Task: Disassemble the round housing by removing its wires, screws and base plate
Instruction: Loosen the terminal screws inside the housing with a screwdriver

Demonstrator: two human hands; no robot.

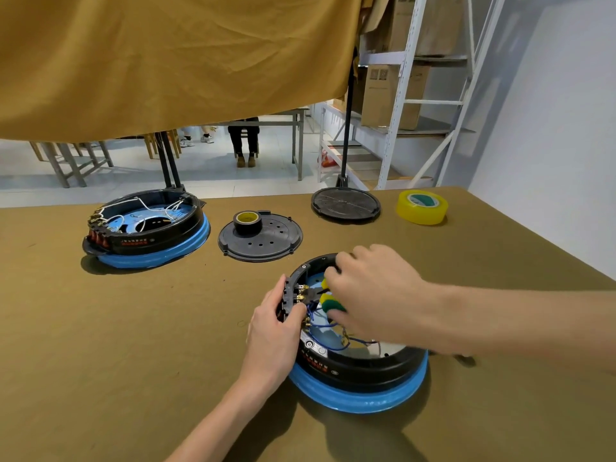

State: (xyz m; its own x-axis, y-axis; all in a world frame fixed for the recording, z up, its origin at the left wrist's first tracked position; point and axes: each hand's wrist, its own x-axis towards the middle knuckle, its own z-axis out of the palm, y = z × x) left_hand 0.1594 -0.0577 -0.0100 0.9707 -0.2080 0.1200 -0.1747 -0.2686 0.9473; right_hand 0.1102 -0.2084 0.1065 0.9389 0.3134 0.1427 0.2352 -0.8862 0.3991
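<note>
The round housing (358, 371), black with a blue rim, lies open side up near the table's front. Blue wires (328, 326) curl inside it beside brass terminals (301, 296). My left hand (275, 331) grips the housing's left wall at the terminal block. My right hand (370, 291) reaches over the housing and holds pliers with yellow-green handles (330, 303), their jaws at the terminals. Much of the inside is hidden under my right hand.
A second open housing (146, 228) with white wires sits at the back left. A black base plate (260, 240) carries a roll of black tape (247, 221). Another black plate (345, 205) and a yellow tape roll (421, 207) lie farther back.
</note>
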